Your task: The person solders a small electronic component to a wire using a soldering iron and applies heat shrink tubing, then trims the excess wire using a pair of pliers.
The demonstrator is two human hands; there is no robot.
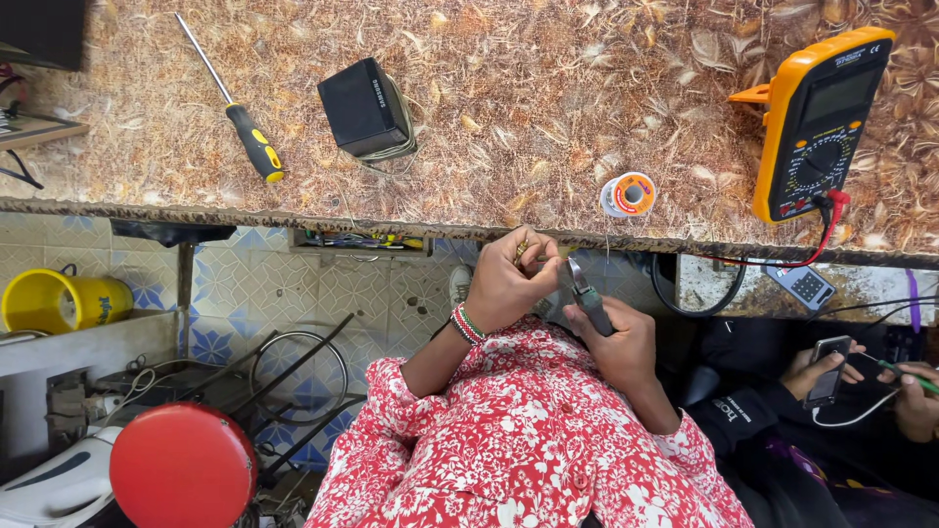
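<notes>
A leaf-patterned worktop (548, 108) bears a screwdriver (235, 106), a solder spool (627, 194) and a yellow multimeter (820, 122); below its edge the left hand (509, 284) pinches a small part, too hidden to identify; the right hand (618, 344) grips grey-handled pliers (587, 296) just beside it.

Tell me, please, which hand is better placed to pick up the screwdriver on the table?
Probably the left hand: the screwdriver lies on its side of the table. It pinches only a small part, whereas the right hand is farther away and grips pliers.
</notes>
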